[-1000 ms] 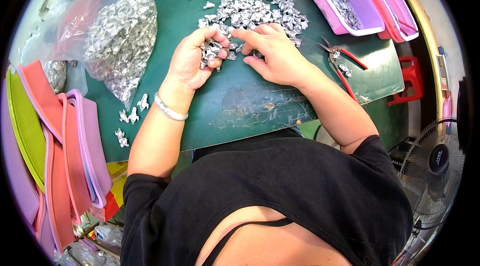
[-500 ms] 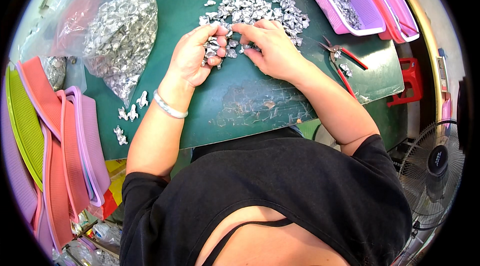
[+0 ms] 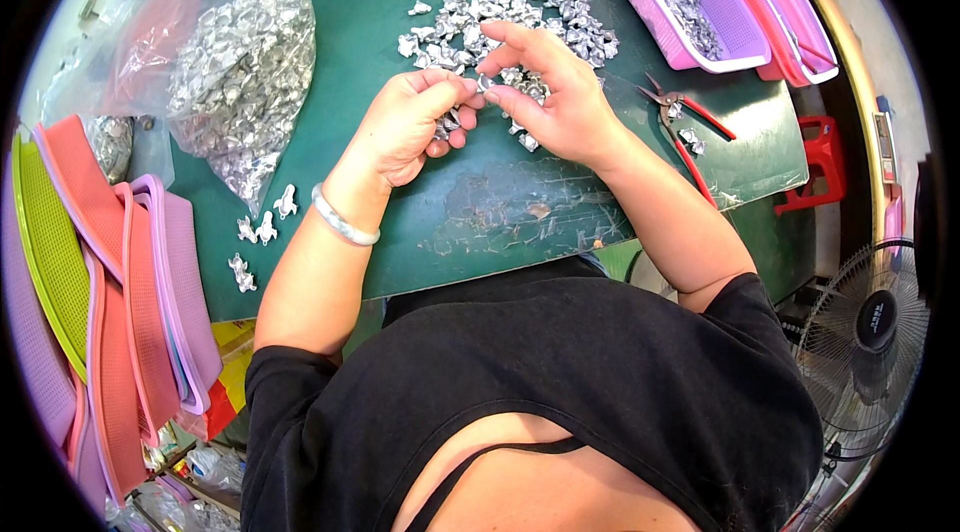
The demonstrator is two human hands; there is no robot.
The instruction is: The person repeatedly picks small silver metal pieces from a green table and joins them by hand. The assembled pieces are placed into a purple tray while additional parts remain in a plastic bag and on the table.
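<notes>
Just nearside of the metal pile [image 3: 500, 20]: left hand [image 3: 412, 127] (pale bracelet [image 3: 341, 220] at the wrist), fingers curled around several silvery pieces [image 3: 444, 126], thumb and forefinger apparently clamped on one small piece [image 3: 485, 84]. Right hand [image 3: 562, 110] adjoins it, forefinger apart from thumb; grip: cannot tell. Right of pile: red-handled pliers [image 3: 664, 99]; beyond, purple basket [image 3: 738, 60].

Beyond the grip, a heap of metal pieces [image 3: 565, 7] lies on the table [image 3: 540, 222]. Left of the grip sits a bag [image 3: 245, 72], with loose pieces [image 3: 266, 227] before it and baskets [image 3: 148, 322] farther left. Right lie pliers [image 3: 710, 119]; beyond them, a tray [image 3: 737, 59] holds pieces.
</notes>
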